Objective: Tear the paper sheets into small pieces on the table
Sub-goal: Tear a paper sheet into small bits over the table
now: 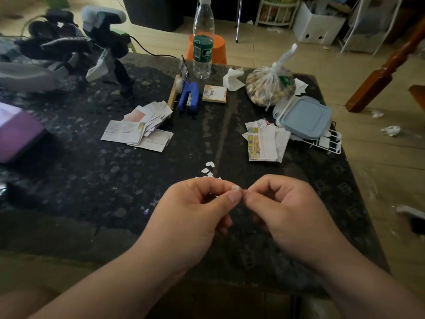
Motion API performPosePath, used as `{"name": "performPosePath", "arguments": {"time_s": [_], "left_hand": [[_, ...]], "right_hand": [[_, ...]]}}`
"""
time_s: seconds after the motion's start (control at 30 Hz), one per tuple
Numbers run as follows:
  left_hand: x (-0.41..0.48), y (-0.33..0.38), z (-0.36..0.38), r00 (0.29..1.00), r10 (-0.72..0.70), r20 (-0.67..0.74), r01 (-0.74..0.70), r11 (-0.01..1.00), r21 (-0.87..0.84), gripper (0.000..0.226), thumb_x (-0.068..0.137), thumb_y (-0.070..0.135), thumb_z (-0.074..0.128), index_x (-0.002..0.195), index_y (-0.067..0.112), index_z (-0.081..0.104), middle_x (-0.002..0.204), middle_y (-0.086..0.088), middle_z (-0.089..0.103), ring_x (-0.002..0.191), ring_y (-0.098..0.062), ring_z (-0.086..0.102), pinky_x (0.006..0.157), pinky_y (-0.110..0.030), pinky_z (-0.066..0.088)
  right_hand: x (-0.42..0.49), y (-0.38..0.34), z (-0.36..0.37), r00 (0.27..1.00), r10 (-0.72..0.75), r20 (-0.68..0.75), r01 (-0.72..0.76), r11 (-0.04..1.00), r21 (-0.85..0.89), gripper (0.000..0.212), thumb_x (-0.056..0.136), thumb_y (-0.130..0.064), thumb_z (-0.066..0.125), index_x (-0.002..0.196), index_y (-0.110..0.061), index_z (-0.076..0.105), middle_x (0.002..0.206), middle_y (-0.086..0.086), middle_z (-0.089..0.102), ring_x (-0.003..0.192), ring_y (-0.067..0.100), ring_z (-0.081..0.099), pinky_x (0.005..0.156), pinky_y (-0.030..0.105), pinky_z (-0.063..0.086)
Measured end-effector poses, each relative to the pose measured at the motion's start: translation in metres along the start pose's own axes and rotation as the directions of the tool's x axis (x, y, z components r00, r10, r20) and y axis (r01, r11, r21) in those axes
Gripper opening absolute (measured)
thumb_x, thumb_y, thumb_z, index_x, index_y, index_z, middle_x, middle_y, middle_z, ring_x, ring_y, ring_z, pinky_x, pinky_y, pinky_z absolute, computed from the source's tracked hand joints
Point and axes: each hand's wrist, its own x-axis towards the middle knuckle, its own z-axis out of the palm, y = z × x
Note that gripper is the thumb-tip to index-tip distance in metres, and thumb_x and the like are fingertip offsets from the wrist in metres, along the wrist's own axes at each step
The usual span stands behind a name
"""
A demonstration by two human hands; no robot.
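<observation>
White scrap (235, 188) pinched, left hand (190, 217) and right hand (292, 215) fingers (234, 199), near table (92, 180) edge

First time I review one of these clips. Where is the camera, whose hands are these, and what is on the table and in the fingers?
No machine here: a person wears one wide-angle camera on the head, looking forward and down, so both arms enter from the bottom. The left hand and right hand meet at the fingertips and seem to pinch a tiny white paper scrap, almost too small to make out. Just beyond, small white torn bits lie on the dark speckled table. Farther back are a left stack of printed paper pieces and a right stack of printed paper pieces, a blue stapler and a clear plastic bottle with a green label.
</observation>
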Motion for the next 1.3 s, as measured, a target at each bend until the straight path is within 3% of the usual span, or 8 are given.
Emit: {"name": "performPosePath", "arguments": {"time_s": [0.13, 0.2, 0.27, 0.43, 0.57, 0.67, 0.77, 1.3], "left_hand": [[0.000, 0.004, -0.004, 0.990, 0.116, -0.077, -0.104, 0.984, 0.148, 0.006, 0.088, 0.034, 0.073, 0.085, 0.039, 0.076, 0.060, -0.004, 0.068, 0.057, -0.025, 0.061, 0.068, -0.052, 0.056], [0.000, 0.004, -0.005, 0.984, 0.151, -0.095, -0.130, 0.971, 0.199, 0.006, 0.086, 0.037, 0.072, 0.087, 0.042, 0.075, 0.061, -0.003, 0.069, 0.060, -0.032, 0.064, 0.069, -0.054, 0.057], [0.001, 0.001, -0.004, 0.977, 0.194, -0.084, -0.168, 0.953, 0.252, 0.012, 0.089, 0.033, 0.070, 0.090, 0.044, 0.075, 0.066, -0.001, 0.071, 0.063, -0.029, 0.066, 0.067, -0.052, 0.059], [0.003, -0.005, -0.005, 0.969, 0.245, 0.017, -0.240, 0.930, 0.279, 0.036, 0.100, 0.005, 0.057, 0.098, 0.034, 0.077, 0.075, 0.003, 0.070, 0.067, -0.014, 0.066, 0.065, -0.032, 0.054], [0.002, -0.006, -0.010, 0.956, 0.288, 0.053, -0.291, 0.912, 0.289, 0.040, 0.099, -0.001, 0.057, 0.101, 0.033, 0.077, 0.085, 0.006, 0.070, 0.071, -0.014, 0.068, 0.066, -0.030, 0.053], [-0.001, -0.005, -0.012, 0.905, 0.413, 0.098, -0.409, 0.785, 0.465, 0.041, 0.096, -0.003, 0.060, 0.109, 0.034, 0.075, 0.104, 0.017, 0.068, 0.088, -0.008, 0.068, 0.076, -0.019, 0.052], [-0.003, -0.003, -0.014, 0.854, 0.503, 0.130, -0.476, 0.657, 0.584, 0.041, 0.093, -0.006, 0.060, 0.113, 0.027, 0.075, 0.108, 0.020, 0.065, 0.099, -0.001, 0.064, 0.081, -0.006, 0.043], [-0.008, -0.003, -0.024, 0.849, 0.510, 0.141, -0.479, 0.629, 0.612, 0.044, 0.087, 0.004, 0.062, 0.124, 0.025, 0.072, 0.112, 0.020, 0.063, 0.095, -0.003, 0.064, 0.079, -0.010, 0.047]], "right_hand": [[0.000, -0.004, 0.006, 0.992, 0.124, 0.034, -0.128, 0.946, 0.299, 0.024, 0.084, -0.022, 0.076, 0.063, -0.015, 0.068, 0.051, 0.004, 0.051, 0.044, 0.011, 0.042, 0.042, 0.021, 0.033], [-0.002, -0.008, 0.009, 0.983, 0.171, 0.073, -0.185, 0.886, 0.425, 0.023, 0.087, -0.014, 0.071, 0.065, -0.010, 0.068, 0.051, 0.007, 0.050, 0.042, 0.011, 0.039, 0.039, 0.019, 0.031], [-0.006, -0.011, 0.013, 0.976, 0.191, 0.100, -0.216, 0.848, 0.485, 0.020, 0.089, -0.011, 0.066, 0.070, -0.004, 0.070, 0.053, 0.009, 0.055, 0.041, 0.011, 0.040, 0.037, 0.016, 0.030], [-0.007, -0.011, 0.019, 0.983, 0.180, 0.041, -0.177, 0.852, 0.494, 0.028, 0.091, -0.013, 0.065, 0.065, -0.004, 0.071, 0.060, 0.013, 0.065, 0.044, 0.011, 0.043, 0.039, 0.015, 0.032], [-0.004, -0.009, 0.020, 0.976, 0.215, 0.029, -0.203, 0.857, 0.474, 0.026, 0.092, -0.018, 0.066, 0.069, -0.007, 0.072, 0.065, 0.013, 0.067, 0.045, 0.012, 0.042, 0.039, 0.017, 0.032], [-0.003, -0.010, 0.020, 0.969, 0.239, 0.058, -0.236, 0.838, 0.492, 0.023, 0.091, -0.020, 0.066, 0.077, -0.003, 0.074, 0.065, 0.015, 0.068, 0.043, 0.012, 0.039, 0.038, 0.017, 0.029], [0.000, -0.011, 0.021, 0.965, 0.250, 0.075, -0.254, 0.833, 0.492, 0.024, 0.091, -0.020, 0.066, 0.086, 0.003, 0.073, 0.064, 0.015, 0.068, 0.042, 0.012, 0.037, 0.037, 0.018, 0.026], [0.001, -0.013, 0.026, 0.973, 0.202, 0.109, -0.228, 0.800, 0.556, 0.019, 0.089, -0.009, 0.063, 0.074, -0.007, 0.074, 0.066, 0.017, 0.068, 0.043, 0.012, 0.040, 0.037, 0.017, 0.030]]}}
